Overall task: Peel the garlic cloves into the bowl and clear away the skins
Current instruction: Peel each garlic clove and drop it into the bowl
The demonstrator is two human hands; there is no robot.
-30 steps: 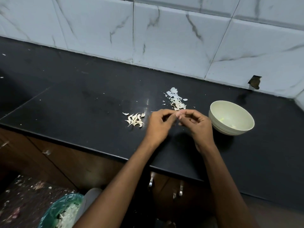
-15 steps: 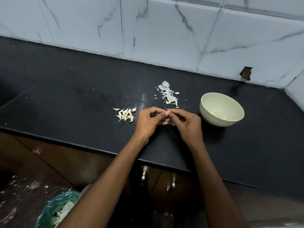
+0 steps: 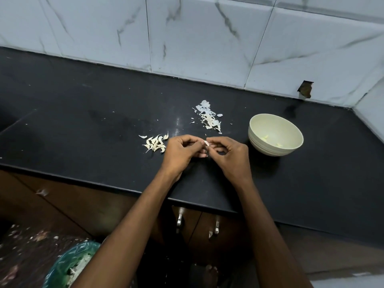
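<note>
Left hand and right hand both pinching garlic clove, working skin; slippery clove risking dropping onto surface, missing bowl.

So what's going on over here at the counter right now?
A person is peeling garlic at a black counter. The left hand and right hand pinch one small clove between their fingers. A pile of unpeeled cloves lies left of the hands, loose skins lie behind them, and the pale bowl on the right holds a few peeled cloves. The skins are not yet cleared.
</note>
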